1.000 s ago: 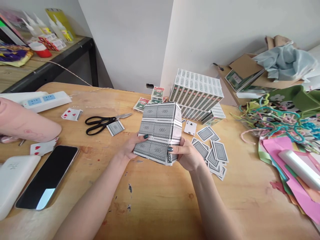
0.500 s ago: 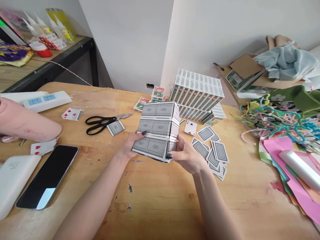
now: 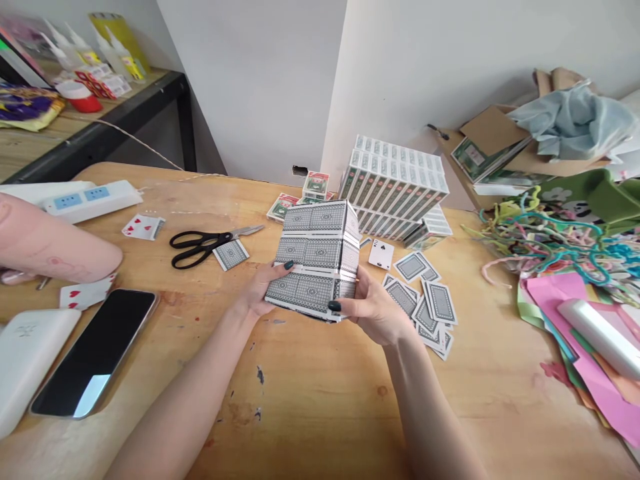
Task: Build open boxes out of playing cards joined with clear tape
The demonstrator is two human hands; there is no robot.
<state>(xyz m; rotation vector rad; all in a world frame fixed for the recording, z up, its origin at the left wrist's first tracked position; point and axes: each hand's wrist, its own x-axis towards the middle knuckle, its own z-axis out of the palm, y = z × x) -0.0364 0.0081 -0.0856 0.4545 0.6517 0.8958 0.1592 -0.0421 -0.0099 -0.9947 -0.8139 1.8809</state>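
Between my two hands is a box made of playing cards (image 3: 310, 257), its patterned grey-and-white card backs facing out in rows. My left hand (image 3: 261, 288) grips its left side, thumb on the front face. On the lower right edge, my right hand (image 3: 373, 308) is closed around it with the thumb in front. The box tilts a little; its back and underside are hidden. Loose playing cards (image 3: 401, 299) lie face down to the right of my right hand, near a two of spades (image 3: 381, 255). Black-handled scissors (image 3: 200, 248) lie to the left, touching a cut card (image 3: 231, 255).
Behind the box stands a stack of card packs (image 3: 397, 183), beside a few more packs (image 3: 316, 183). A phone (image 3: 95, 353), a pink bottle (image 3: 55, 240) and a power strip (image 3: 95, 200) lie left. Pipe cleaners (image 3: 560, 233) and coloured sheets (image 3: 565, 307) fill the right side.
Almost nothing differs. The card box and both hands stay nearly in place, with my right thumb shifted very slightly up and left on the edge.
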